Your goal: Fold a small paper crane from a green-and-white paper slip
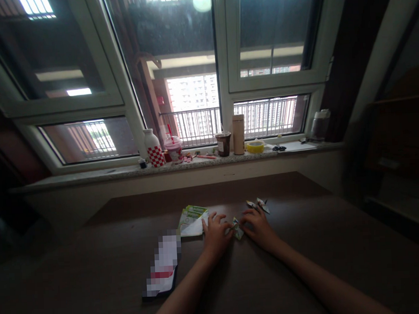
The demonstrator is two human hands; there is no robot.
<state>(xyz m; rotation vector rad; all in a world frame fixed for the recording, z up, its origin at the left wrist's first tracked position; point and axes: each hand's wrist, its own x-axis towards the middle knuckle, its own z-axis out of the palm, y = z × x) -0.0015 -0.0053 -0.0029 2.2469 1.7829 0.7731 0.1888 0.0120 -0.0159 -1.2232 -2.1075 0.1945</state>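
Note:
Between my two hands is a small folded paper piece (237, 231), green and white with printing. My left hand (215, 234) touches its left edge with the thumb, the other fingers curled beside a stack of green printed paper sheets (193, 215). The top sheet has a white corner turned over. My right hand (258, 227) grips the folded piece from the right with its fingertips. Just beyond that hand lie a couple of other folded paper pieces (262, 205), pointed in shape. The exact finger contact is small and partly hidden.
A blurred-out phone-like object (163, 263) lies on the brown table (106, 254) left of my forearm. Along the windowsill stand a checkered bottle (154, 150), a pink cup (174, 151), a dark cup (223, 145), a beige flask (238, 135), yellow tape (255, 148) and scissors (279, 148).

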